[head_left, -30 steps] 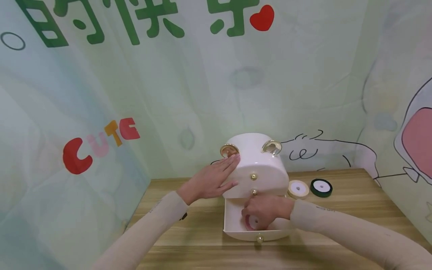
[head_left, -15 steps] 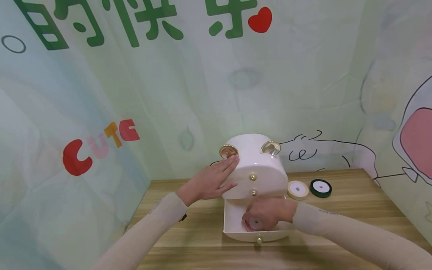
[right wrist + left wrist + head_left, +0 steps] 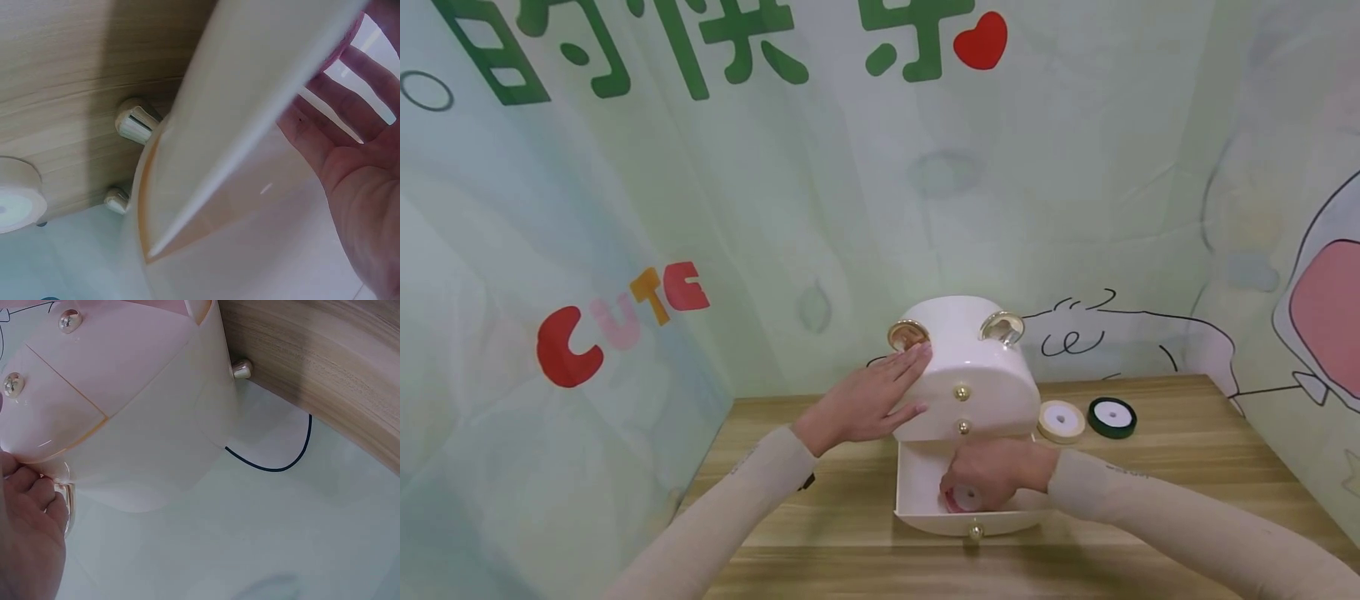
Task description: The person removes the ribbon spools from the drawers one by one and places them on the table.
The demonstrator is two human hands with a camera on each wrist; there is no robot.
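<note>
A white rounded drawer box [image 3: 992, 400] with gold ear-shaped ornaments and gold knobs stands on the table, its bottom drawer [image 3: 916, 487] pulled out. My left hand [image 3: 865, 402] rests on its upper left side, fingers extended beside the left gold ear [image 3: 907, 334]. In the left wrist view that hand [image 3: 34, 528] touches the box's edge. Inside the drawer, my right hand [image 3: 996, 473] holds a pink ribbon roll [image 3: 964, 499] with a white core. The right wrist view shows the hand [image 3: 365, 181] behind the drawer wall [image 3: 250, 94], which hides part of the roll [image 3: 342, 49].
Right of the box lie a cream ribbon roll [image 3: 1062, 421] and a dark green ribbon roll [image 3: 1112, 417], flat on the wooden table [image 3: 1187, 467]. A printed cloth backdrop [image 3: 820, 208] hangs behind and along both sides. Gold feet [image 3: 134, 122] support the box.
My right hand and the pink ribbon roll have shifted very slightly toward the drawer's front right. The left hand stays on the box.
</note>
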